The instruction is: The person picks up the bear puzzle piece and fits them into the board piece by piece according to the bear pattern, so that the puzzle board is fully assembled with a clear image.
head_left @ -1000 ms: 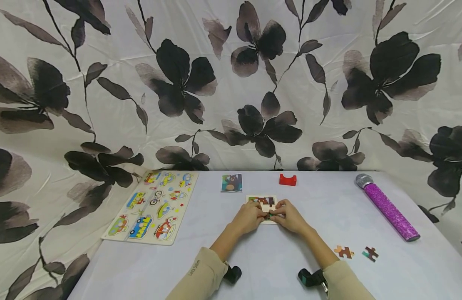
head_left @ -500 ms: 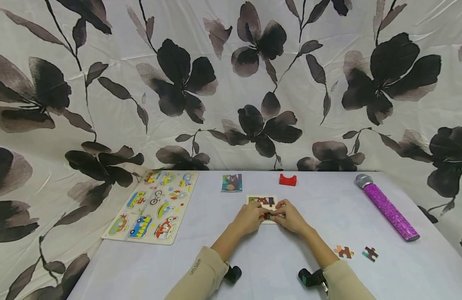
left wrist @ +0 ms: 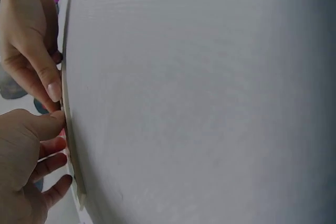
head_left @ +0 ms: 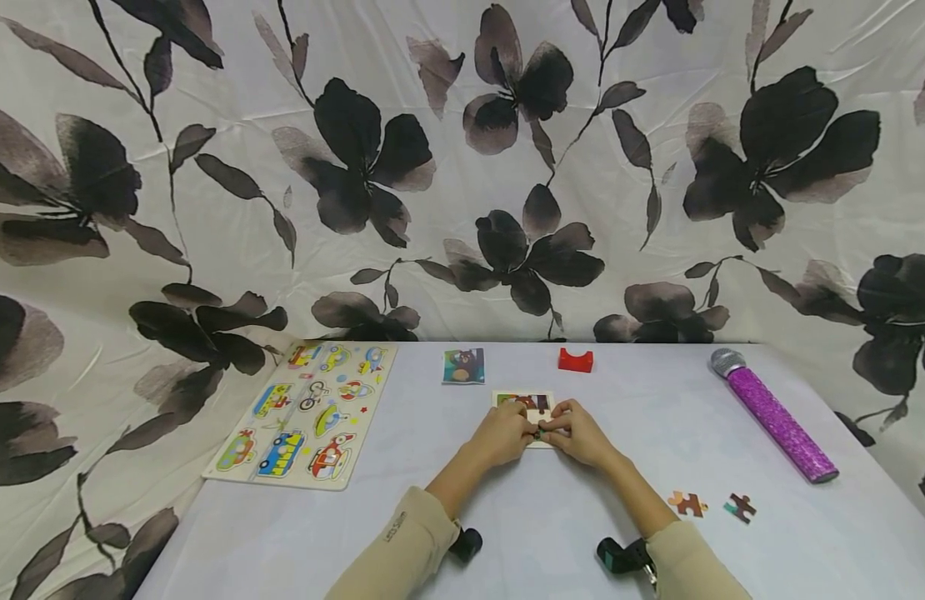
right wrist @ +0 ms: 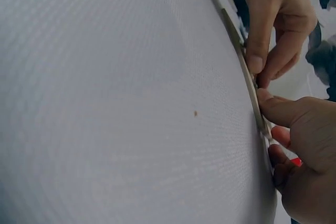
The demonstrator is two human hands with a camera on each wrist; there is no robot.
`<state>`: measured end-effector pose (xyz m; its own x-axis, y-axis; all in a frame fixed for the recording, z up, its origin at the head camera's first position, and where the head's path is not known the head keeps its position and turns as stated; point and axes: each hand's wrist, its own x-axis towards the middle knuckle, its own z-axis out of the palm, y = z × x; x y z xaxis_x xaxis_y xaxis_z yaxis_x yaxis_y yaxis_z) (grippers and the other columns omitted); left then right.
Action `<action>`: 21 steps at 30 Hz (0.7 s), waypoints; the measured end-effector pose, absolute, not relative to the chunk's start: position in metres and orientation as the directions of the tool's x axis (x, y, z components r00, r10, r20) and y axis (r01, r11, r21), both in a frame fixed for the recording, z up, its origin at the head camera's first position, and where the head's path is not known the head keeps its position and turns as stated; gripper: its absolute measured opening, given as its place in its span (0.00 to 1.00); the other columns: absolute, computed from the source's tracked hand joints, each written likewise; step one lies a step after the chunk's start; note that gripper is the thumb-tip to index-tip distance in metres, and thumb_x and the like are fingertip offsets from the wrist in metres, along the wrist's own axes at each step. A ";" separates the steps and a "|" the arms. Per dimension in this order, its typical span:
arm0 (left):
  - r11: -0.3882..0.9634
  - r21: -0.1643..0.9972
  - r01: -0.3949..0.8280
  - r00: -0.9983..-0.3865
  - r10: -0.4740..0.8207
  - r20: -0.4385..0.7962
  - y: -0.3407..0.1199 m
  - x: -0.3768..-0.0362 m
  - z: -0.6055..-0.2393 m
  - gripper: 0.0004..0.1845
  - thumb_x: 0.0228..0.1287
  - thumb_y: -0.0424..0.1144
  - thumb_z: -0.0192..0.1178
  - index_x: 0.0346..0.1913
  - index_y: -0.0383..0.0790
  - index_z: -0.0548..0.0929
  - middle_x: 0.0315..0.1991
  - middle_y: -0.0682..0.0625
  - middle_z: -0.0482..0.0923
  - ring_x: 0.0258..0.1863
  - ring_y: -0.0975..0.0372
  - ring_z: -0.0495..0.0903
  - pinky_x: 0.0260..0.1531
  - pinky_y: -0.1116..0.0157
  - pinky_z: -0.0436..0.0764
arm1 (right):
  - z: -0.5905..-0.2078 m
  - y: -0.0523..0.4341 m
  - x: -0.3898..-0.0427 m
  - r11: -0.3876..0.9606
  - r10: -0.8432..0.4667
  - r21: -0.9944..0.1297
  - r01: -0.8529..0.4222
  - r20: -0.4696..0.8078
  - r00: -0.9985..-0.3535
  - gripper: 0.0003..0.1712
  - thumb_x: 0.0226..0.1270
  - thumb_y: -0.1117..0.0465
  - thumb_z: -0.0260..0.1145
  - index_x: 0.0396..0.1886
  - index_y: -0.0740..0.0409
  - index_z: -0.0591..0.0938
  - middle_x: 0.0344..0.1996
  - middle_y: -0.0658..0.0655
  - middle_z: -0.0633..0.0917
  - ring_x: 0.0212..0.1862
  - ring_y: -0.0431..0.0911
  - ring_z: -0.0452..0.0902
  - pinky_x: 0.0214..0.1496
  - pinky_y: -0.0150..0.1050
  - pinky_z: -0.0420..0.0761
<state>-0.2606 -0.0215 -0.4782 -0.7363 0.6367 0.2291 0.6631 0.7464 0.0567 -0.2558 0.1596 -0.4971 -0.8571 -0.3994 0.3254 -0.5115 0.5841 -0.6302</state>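
Pinching one small puzzle piece [head_left: 537,433] between left hand [head_left: 500,435] and right hand [head_left: 580,435], over the puzzle tray [head_left: 524,402]; sleeve lettering [head_left: 392,526] blurring, unreadable.

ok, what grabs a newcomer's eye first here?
Both hands, the left hand and right hand, meet fingertip to fingertip over a small puzzle board mid-table. A glittery purple microphone lies at the right, a vehicle puzzle board at the left, and two loose puzzle pieces sit near the right forearm.
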 end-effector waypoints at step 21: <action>0.726 0.002 0.688 -0.698 0.662 0.273 -0.019 -0.257 -0.479 0.09 0.55 0.41 0.60 0.39 0.52 0.86 0.28 0.56 0.72 0.29 0.66 0.70 0.29 0.72 0.71 | -0.498 0.160 -0.255 0.571 -0.382 -0.655 -0.495 0.321 -0.866 0.11 0.50 0.64 0.68 0.35 0.64 0.84 0.38 0.60 0.73 0.37 0.46 0.67 0.36 0.36 0.70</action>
